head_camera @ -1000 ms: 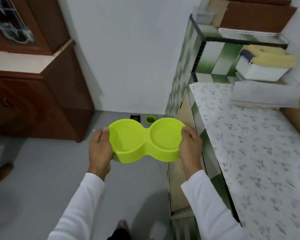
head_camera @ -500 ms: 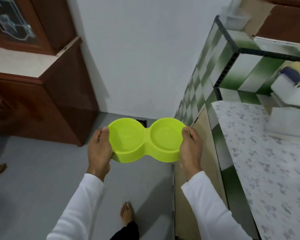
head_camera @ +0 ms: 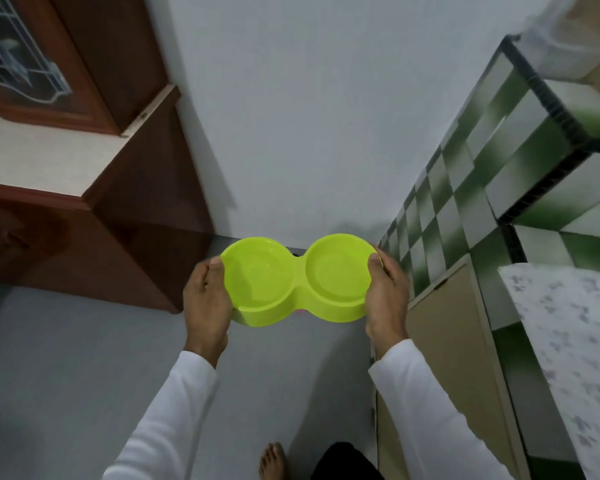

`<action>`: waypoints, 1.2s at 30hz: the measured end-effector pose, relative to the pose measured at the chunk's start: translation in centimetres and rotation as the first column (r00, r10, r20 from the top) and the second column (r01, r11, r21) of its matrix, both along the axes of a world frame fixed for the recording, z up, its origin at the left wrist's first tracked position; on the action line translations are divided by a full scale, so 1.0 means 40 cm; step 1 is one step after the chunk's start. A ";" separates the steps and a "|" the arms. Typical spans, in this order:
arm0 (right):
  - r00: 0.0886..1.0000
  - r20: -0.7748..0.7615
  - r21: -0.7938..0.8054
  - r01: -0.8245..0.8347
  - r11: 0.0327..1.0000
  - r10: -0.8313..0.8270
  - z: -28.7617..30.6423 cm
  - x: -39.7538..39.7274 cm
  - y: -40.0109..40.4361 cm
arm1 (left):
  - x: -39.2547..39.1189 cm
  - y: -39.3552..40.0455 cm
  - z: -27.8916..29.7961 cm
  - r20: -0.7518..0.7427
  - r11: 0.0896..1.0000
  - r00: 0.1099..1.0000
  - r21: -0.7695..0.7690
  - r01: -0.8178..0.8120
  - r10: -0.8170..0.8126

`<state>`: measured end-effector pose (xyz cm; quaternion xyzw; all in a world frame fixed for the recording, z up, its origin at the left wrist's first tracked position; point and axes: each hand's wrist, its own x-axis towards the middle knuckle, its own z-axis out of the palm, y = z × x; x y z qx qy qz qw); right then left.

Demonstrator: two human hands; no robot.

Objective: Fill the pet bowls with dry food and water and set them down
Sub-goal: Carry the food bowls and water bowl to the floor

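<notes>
A lime-green double pet bowl (head_camera: pixel 297 278) is held level in the air above the grey floor. Both of its round wells look empty. My left hand (head_camera: pixel 207 299) grips its left end with the thumb over the rim. My right hand (head_camera: pixel 387 294) grips the right end the same way. The fingers of both hands are hidden under the bowl.
A dark wooden cabinet (head_camera: pixel 125 230) stands to the left against the white wall. A green-and-white tiled counter (head_camera: pixel 465 188) with a floral cover (head_camera: pixel 568 341) runs along the right, with a beige panel (head_camera: pixel 444 358) below. My bare foot (head_camera: pixel 272 460) is on the grey floor (head_camera: pixel 66 375).
I have stepped forward toward the far wall and the view has turned left. The counter top items have left the view. The small bowls on the floor are now hidden behind the green bowl.
</notes>
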<state>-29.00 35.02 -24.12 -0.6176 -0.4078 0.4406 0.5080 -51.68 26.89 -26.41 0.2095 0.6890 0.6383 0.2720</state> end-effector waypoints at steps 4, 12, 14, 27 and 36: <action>0.999 -0.013 -0.003 -0.036 0.999 0.036 -0.006 -0.048 0.092 | -0.047 0.084 -0.022 -0.001 0.999 1.000 0.020 -0.028 0.028; 0.995 -0.028 -0.032 -0.099 0.995 0.098 -0.048 -0.137 0.298 | -0.116 0.251 -0.056 0.021 0.997 0.997 0.012 -0.078 0.078; 0.992 -0.055 -0.027 -0.116 0.993 0.115 -0.051 -0.155 0.351 | -0.134 0.296 -0.063 0.044 0.995 0.994 -0.002 -0.101 0.101; 0.960 -0.029 -0.030 -0.278 0.960 0.277 -0.135 -0.295 0.682 | -0.200 0.525 -0.119 0.021 0.963 0.966 -0.086 -0.255 0.258; 0.926 -0.034 -0.057 -0.377 0.924 0.376 -0.216 -0.393 0.818 | -0.287 0.625 -0.184 0.017 0.963 0.968 -0.116 -0.245 0.249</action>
